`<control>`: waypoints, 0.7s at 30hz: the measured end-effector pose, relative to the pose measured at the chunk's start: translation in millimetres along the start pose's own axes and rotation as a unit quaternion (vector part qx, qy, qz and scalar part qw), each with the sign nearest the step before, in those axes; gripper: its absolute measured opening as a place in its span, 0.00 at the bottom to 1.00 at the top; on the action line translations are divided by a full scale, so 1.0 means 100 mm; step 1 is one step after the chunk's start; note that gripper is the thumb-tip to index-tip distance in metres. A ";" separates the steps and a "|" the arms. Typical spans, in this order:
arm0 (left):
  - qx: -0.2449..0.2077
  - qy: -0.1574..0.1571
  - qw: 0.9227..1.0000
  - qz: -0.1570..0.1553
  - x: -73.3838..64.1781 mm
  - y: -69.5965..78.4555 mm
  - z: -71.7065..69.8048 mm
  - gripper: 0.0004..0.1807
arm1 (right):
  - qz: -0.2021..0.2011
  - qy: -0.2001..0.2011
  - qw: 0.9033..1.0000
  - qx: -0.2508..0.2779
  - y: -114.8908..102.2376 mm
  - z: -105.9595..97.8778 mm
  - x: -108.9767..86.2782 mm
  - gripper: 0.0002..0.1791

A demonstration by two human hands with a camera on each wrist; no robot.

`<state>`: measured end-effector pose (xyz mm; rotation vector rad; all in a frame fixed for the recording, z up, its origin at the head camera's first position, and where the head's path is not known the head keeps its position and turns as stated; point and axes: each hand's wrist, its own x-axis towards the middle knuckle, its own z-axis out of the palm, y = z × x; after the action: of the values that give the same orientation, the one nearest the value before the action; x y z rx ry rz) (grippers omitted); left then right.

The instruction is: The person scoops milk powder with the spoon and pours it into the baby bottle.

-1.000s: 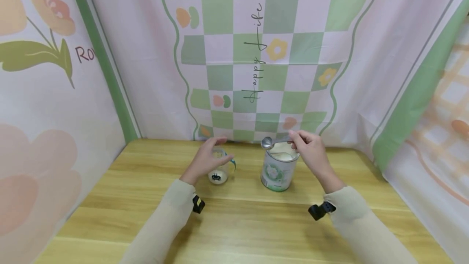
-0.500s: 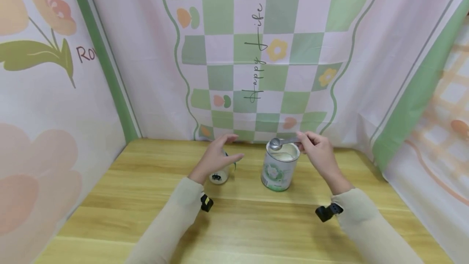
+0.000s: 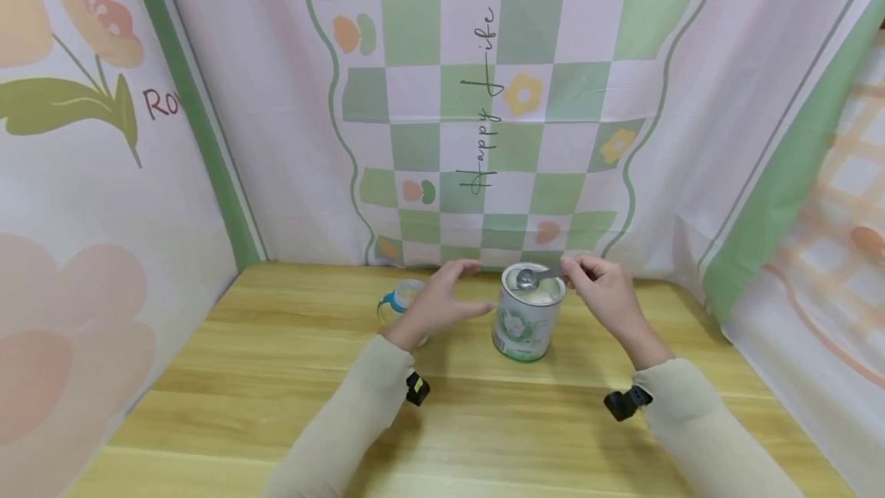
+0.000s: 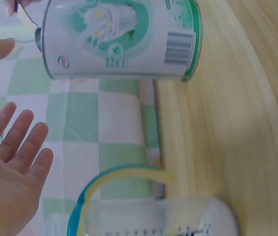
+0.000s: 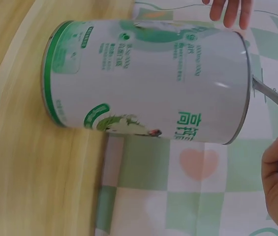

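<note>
A white and green milk powder can (image 3: pixel 523 333) stands upright on the table with its top uncovered and pale powder inside. My right hand (image 3: pixel 606 298) pinches the handle of a metal measuring spoon (image 3: pixel 528 280), whose bowl is at the can's mouth. My left hand (image 3: pixel 442 303) is held in the air just left of the can, fingers and thumb spread, with nothing in it. Behind that wrist is a clear baby bottle (image 3: pixel 409 293) with blue handles, partly hidden; the left wrist view shows measuring marks on the bottle (image 4: pixel 148 219).
The wooden table (image 3: pixel 498 436) reaches back to a hanging green-and-white checked cloth (image 3: pixel 469 144). More printed cloth (image 3: pixel 76 198) closes off the left side, and a green-edged curtain (image 3: pixel 781 221) hangs on the right.
The left hand has moved right from the bottle to beside the can, uncovering the bottle's top. The right hand has shifted right and slightly down, bringing the spoon bowl into the can's mouth.
</note>
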<state>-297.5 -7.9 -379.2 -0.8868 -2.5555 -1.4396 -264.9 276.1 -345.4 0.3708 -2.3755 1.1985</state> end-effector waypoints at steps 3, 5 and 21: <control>0.000 -0.009 1.000 0.001 0.02 0.02 0.07 0.41 | -0.013 0.002 1.000 -0.009 0.04 0.01 -0.01 0.23; 0.002 -0.014 1.000 0.002 0.04 0.05 0.10 0.41 | -0.019 0.003 1.000 -0.019 0.07 0.02 -0.01 0.23; -0.057 -0.005 0.996 -0.062 0.12 0.05 0.53 0.59 | -0.158 -0.012 0.973 -0.167 0.17 0.06 0.05 0.14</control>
<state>-293.6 42.5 -401.0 -0.7610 -2.6003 -1.6328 -277.9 280.9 -358.1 0.6216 -2.3677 0.6410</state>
